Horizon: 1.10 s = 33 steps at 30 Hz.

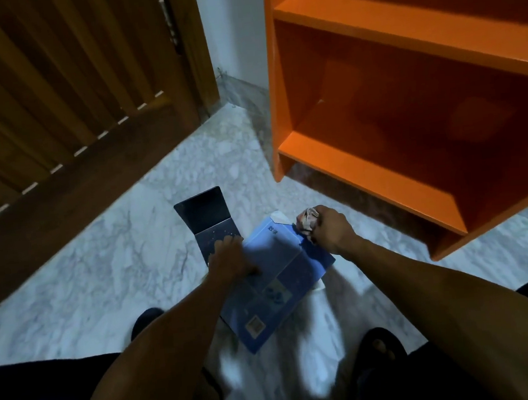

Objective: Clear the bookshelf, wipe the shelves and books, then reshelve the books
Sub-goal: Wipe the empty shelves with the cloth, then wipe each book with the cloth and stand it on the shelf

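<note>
We hold a blue book (276, 281) above the marble floor (127, 259), our left hand (229, 260) gripping its left edge and our right hand (330, 229) clenched on a crumpled cloth (305, 220) at its top corner, beside the bare orange bookshelf (407, 98) and a wooden door (56, 106).

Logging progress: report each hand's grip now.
Left hand: holds the blue book by its left edge.
Right hand: closed on a crumpled cloth.
</note>
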Motion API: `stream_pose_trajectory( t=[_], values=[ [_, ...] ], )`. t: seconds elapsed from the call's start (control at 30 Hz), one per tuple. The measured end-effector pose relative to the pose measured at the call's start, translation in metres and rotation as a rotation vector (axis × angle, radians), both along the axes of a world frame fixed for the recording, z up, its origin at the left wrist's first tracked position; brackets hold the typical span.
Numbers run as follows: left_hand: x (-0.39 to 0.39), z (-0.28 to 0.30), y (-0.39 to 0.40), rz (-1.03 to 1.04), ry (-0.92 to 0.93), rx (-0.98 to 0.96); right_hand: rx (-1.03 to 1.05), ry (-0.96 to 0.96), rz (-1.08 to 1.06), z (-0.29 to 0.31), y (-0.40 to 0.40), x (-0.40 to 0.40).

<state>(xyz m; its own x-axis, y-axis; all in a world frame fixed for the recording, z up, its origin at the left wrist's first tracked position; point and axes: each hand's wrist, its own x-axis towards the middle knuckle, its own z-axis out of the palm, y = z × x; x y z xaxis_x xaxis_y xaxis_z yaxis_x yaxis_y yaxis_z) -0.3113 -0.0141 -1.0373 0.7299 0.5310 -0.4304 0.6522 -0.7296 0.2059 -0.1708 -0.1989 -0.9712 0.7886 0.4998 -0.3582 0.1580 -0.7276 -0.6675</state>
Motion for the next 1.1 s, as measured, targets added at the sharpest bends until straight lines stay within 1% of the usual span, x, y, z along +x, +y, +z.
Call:
stream_pose_trajectory(
  t=[0.1,0.17,0.2,0.23,0.27,0.3,0.33,0.4,0.43,0.5,0.57,0.63,0.73,0.8,0.9,0.93,1.03,1.1],
  values=[
    [0.004,0.004,-0.011,0.054,-0.066,0.069,0.063,0.014,-0.086,0.011,0.005,-0.004],
    [0.005,0.004,-0.017,0.028,-0.148,0.179,0.144,0.06,-0.159,0.013,0.006,-0.002],
    [0.004,0.004,-0.02,0.02,-0.18,0.196,0.181,0.106,-0.2,0.014,0.005,-0.001],
    [0.003,0.004,-0.023,0.032,-0.199,0.144,0.216,0.162,-0.238,0.017,0.004,0.0],
    [0.002,0.007,-0.025,0.066,-0.224,0.054,0.256,0.218,-0.281,0.02,0.003,0.001],
    [0.001,0.011,-0.027,0.085,-0.21,-0.025,0.302,0.286,-0.336,0.029,0.002,0.001],
    [0.0,0.014,-0.027,0.097,-0.203,-0.08,0.376,0.401,-0.403,0.037,0.0,0.002],
    [0.001,0.023,-0.023,0.075,-0.165,-0.106,0.522,0.618,-0.485,0.054,0.0,0.007],
    [0.003,0.029,-0.021,0.047,-0.147,-0.103,0.57,0.686,-0.487,0.061,0.0,0.011],
    [0.006,0.043,-0.02,-0.007,-0.167,-0.135,0.666,0.791,-0.539,0.08,0.003,0.016],
    [0.007,0.063,-0.017,-0.041,-0.213,-0.162,0.708,0.829,-0.551,0.101,0.007,0.018],
    [0.01,0.095,-0.009,-0.053,-0.263,-0.162,0.748,0.786,-0.466,0.128,0.01,0.021],
    [0.015,0.152,0.012,-0.016,-0.385,-0.182,0.825,0.626,-0.376,0.168,0.007,0.032],
    [0.012,0.189,0.026,0.023,-0.514,-0.206,0.839,0.491,-0.355,0.19,-0.002,0.036],
    [0.0,0.231,0.036,0.096,-0.73,-0.296,0.86,0.346,-0.355,0.203,-0.013,0.043],
    [-0.004,0.242,0.038,0.131,-0.78,-0.346,0.865,0.285,-0.353,0.206,-0.014,0.045],
    [-0.011,0.273,0.033,0.309,-0.892,-0.634,0.905,0.111,-0.357,0.222,-0.01,0.049],
    [-0.011,0.287,0.024,0.386,-0.94,-0.742,0.95,-0.03,-0.303,0.235,-0.005,0.051]
  ],
)
